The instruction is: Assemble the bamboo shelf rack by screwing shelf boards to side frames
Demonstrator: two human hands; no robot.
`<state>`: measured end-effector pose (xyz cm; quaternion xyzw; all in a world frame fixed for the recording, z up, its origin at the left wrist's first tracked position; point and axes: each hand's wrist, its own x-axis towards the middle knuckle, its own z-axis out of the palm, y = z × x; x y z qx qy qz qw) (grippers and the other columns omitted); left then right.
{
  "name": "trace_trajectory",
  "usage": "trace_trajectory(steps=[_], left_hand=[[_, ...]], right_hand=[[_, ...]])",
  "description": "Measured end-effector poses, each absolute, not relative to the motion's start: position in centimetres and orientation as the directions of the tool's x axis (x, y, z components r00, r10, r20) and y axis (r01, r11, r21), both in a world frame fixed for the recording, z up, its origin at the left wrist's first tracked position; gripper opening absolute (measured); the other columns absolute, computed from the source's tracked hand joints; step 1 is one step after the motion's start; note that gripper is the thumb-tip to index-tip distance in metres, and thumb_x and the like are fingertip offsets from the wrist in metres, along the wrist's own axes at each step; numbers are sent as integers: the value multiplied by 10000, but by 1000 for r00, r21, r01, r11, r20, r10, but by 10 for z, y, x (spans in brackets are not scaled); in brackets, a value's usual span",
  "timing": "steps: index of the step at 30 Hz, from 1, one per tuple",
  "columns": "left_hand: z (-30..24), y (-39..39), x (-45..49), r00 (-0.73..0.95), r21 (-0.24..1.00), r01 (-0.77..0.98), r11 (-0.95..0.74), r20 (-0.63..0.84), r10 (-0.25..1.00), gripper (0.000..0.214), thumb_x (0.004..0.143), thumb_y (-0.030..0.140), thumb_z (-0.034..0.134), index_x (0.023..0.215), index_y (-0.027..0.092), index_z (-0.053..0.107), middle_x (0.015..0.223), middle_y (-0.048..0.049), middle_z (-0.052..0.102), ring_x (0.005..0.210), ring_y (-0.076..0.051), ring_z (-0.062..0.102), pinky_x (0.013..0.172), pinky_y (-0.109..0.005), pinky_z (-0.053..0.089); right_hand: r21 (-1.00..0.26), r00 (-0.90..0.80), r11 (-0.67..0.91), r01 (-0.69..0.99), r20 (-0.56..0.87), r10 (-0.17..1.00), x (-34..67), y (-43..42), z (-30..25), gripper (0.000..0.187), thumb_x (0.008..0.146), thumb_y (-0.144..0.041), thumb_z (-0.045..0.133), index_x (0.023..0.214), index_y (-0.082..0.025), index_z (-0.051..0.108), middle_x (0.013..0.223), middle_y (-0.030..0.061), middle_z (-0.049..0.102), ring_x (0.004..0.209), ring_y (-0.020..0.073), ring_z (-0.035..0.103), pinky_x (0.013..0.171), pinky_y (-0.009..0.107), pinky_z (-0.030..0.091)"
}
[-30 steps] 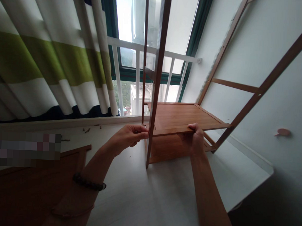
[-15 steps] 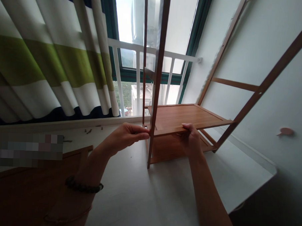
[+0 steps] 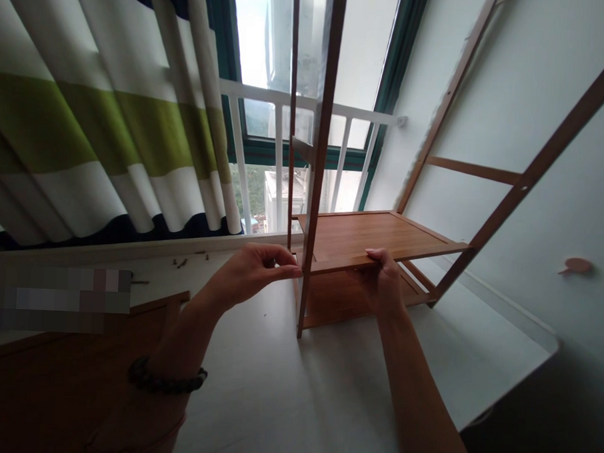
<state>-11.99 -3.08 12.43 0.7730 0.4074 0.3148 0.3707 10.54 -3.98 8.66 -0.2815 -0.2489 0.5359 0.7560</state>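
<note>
A brown wooden shelf rack stands on a white surface. Its upper shelf board [image 3: 382, 233] lies between the near left post [image 3: 322, 134] and the right side frame [image 3: 503, 195]. My right hand [image 3: 385, 283] grips the front edge of that board, thumb on top and fingers underneath, partly hidden. At the left post, level with the board's corner, my left hand [image 3: 244, 277] pinches with thumb and forefinger touching the wood. Anything between those fingertips is too small to make out. Beneath sits a lower shelf board [image 3: 336, 298].
Another brown wooden panel [image 3: 75, 377] lies at the lower left. Several small dark pieces of hardware [image 3: 183, 263] rest near the window ledge. Behind are a striped curtain [image 3: 101, 124] and a white railing [image 3: 275, 158]. A pink hook [image 3: 578, 266] is on the right wall.
My left forefinger is more bent at the post than before. My right hand keeps its hold on the shelf board. The whole view has shifted slightly.
</note>
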Motion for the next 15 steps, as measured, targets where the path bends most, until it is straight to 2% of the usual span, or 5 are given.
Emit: trace_trajectory(steps=[4, 8, 11, 15], left_hand=[[126, -31, -130, 521, 810, 455, -370, 95, 848, 350, 696, 451, 656, 935, 195, 664, 817, -25, 667, 672, -140, 570, 563, -238, 444], [128, -33, -140, 588, 824, 424, -376, 66, 806, 313, 832, 392, 500, 1055, 205, 614, 970, -54, 683, 827, -162, 594, 681, -264, 466], [129, -35, -141, 623, 829, 371, -418, 111, 774, 284, 846, 364, 493, 1039, 194, 614, 978, -67, 691, 860, -163, 596, 730, -274, 470], [130, -37, -137, 575, 848, 335, -410, 160, 802, 296, 821, 397, 537, 967, 156, 626, 880, -76, 705, 715, -144, 598, 624, -267, 488]], right_hand=[[-694, 310, 276, -665, 79, 947, 106, -39, 85, 82, 601, -136, 601, 594, -158, 522, 517, -50, 571, 492, 102, 576, 523, 236, 586], [-691, 315, 282, -665, 83, 945, 106, -40, 86, 75, 596, -131, 596, 592, -155, 526, 516, -46, 581, 486, 99, 573, 517, 224, 581], [-696, 313, 277, -663, 79, 946, 106, -40, 86, 70, 597, -134, 595, 595, -155, 528, 522, -46, 585, 486, 98, 574, 509, 220, 578], [-699, 317, 272, -662, 67, 946, 106, -39, 85, 78, 598, -138, 594, 591, -160, 519, 512, -48, 577, 482, 103, 578, 495, 221, 575]])
